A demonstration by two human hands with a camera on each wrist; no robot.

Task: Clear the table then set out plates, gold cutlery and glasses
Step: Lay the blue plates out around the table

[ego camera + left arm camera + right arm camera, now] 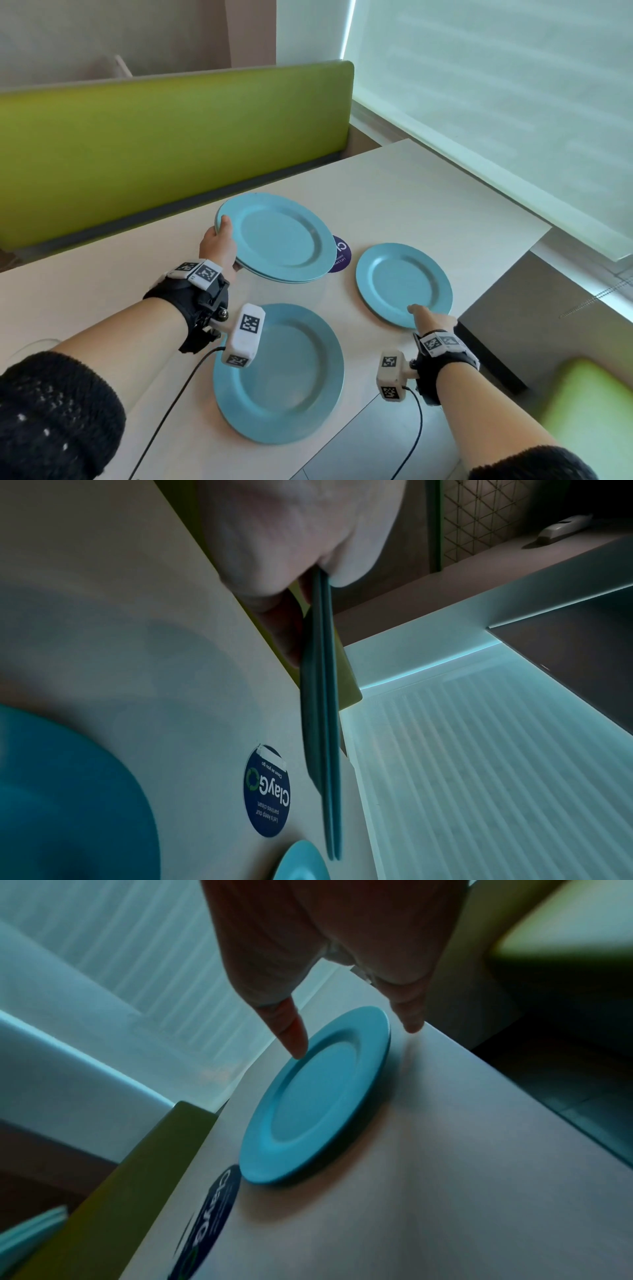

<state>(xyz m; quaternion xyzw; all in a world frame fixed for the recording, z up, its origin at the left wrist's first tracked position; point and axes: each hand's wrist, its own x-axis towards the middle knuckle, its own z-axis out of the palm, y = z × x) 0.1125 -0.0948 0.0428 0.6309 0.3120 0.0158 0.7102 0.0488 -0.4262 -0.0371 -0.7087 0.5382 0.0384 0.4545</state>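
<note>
Head view: your left hand [219,245] grips a stack of plates [279,238] by its near-left rim, thumb on top, lifted clear of the tabletop [428,205]. It likely serves as your supply while the other hand deals out. Your right hand [433,320] has fingers extended and relaxed, fingertip on the near rim of the right plate [404,282], probably nudging it into its setting. 1 more plate, the near plate [279,373], lies flat between your forearms. A round sticker [340,258] shows just beyond the stack. No cutlery or glasses in view.

Left wrist view: stack edge-on, 2 rims countable, pinched between thumb and fingers [291,631].

Right wrist view: right plate flat beside the tabletop's right edge; index fingertip touches its rim, other fingers apart, holding nothing.
</note>
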